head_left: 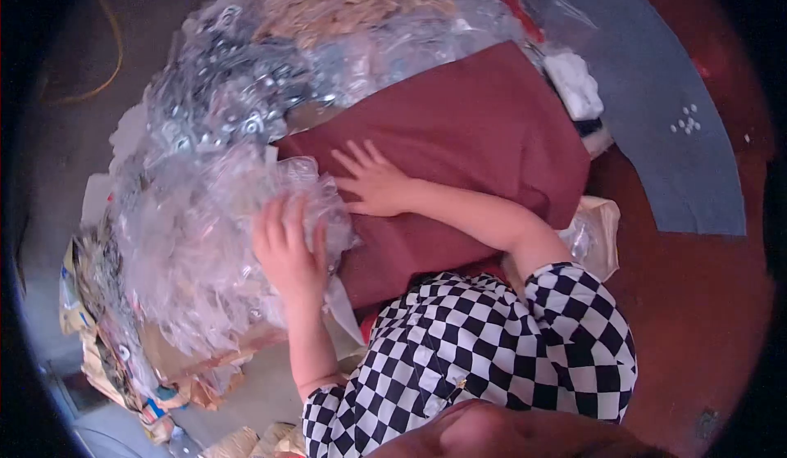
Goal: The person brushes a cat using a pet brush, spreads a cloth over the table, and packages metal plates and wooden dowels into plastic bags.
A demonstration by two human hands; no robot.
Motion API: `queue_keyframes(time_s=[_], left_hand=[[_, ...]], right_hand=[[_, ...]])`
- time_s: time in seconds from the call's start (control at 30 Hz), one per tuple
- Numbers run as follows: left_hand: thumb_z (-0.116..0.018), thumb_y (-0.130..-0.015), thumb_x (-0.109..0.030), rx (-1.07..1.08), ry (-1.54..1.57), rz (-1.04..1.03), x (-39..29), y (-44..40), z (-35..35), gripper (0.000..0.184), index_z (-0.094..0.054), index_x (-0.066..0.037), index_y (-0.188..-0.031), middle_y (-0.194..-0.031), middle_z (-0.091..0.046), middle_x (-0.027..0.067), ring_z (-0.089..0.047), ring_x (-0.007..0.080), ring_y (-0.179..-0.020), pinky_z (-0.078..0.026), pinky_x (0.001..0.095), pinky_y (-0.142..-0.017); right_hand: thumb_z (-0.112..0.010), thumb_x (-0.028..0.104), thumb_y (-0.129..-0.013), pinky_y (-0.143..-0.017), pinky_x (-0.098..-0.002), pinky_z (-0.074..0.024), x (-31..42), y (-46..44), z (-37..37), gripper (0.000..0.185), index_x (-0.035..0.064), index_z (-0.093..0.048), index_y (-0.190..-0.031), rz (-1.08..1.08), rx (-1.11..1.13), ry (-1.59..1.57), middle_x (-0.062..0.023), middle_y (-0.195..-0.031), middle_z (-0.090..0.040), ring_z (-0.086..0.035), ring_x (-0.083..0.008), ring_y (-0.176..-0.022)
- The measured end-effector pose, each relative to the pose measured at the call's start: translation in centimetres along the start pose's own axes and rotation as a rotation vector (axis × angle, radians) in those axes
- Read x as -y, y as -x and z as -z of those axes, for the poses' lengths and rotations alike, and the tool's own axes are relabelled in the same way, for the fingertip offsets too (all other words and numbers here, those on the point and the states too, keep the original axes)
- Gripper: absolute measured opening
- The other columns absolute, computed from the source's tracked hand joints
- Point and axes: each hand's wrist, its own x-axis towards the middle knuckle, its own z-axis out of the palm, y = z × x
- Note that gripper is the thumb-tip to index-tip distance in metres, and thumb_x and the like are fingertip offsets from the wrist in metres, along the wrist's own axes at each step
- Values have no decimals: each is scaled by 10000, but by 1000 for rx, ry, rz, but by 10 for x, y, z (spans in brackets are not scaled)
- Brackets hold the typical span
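Note:
My right hand (377, 183) lies flat on a maroon sheet (467, 122), which looks like cloth, with its fingers spread. The sheet stretches from my lap toward the upper right. My left hand (288, 241) rests over a heap of clear plastic bags (188, 249) just left of the sheet. Its fingers are stretched out, and I see nothing gripped in them. What lies under the left palm is hidden. A thin white edge (344, 309) shows between the left forearm and the sheet.
Bags of shiny metal ring-like pieces (238, 89) and tan flat pieces (352, 1) lie beyond the hands. A white block (574, 87) sits right of the sheet. Farther right, small white bits (685, 120) lie on a blue-grey panel (656, 73). A yellowish cord (120, 44) curves at upper left.

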Motion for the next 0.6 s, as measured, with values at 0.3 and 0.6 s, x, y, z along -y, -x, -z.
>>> queue_keyframes(time_s=[0.3,0.6], left_hand=[[-666,-847,-294,440,397,176,-56,31,-88,693,-372,-115,-1449,-1538,-241,182,-210,460,-1398,-236,524,-1134],[-643,-837,-323,361,427,349,-35,51,-107,814,-248,-73,-1503,-1576,-138,207,-129,425,-1443,-135,504,-1170]], right_hand=[[-633,390,-856,-1149,-544,-202,-106,80,102,678,168,-387,-1447,-220,-159,140,-232,-1512,-283,-226,-430,-1414],[-515,549,-911,-1150,-510,-211,-194,139,105,646,212,-408,-1451,-448,-229,295,-247,-1519,-269,-227,-424,-1416]])
